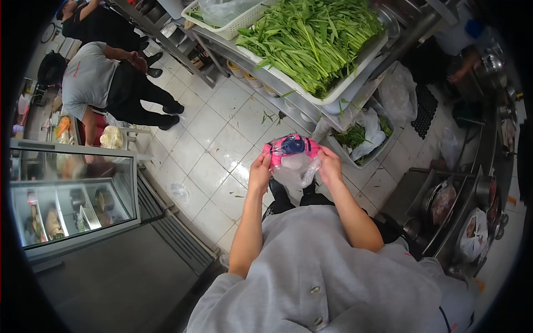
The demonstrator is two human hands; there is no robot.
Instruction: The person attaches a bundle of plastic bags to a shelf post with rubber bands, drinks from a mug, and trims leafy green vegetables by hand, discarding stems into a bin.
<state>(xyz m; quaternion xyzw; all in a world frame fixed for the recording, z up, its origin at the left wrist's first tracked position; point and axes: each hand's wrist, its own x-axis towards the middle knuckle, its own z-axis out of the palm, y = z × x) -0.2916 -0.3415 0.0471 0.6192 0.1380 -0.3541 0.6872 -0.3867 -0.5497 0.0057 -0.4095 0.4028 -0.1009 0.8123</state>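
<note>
A pink and dark-blue plastic packet (292, 145) with a clear lower part is held up in front of my body. My left hand (260, 171) is closed on its left edge, and my right hand (330, 165) grips the opposite edge. Something whitish shows through the clear plastic, but I cannot make out what it is. Beyond the packet, a white tray (319, 100) heaped with long leafy greens (313, 41) rests on a metal table. Below it on the floor, a grey bin (371, 157) contains more greens and a clear plastic bag.
A glass-topped cooler (78, 191) borders the left side. Two people stand at the upper left, one in a grey shirt (86, 75). At the right are a metal counter with a bagged item (473, 236) and a black floor mat (425, 111). Leaf scraps litter the tiled floor (214, 180).
</note>
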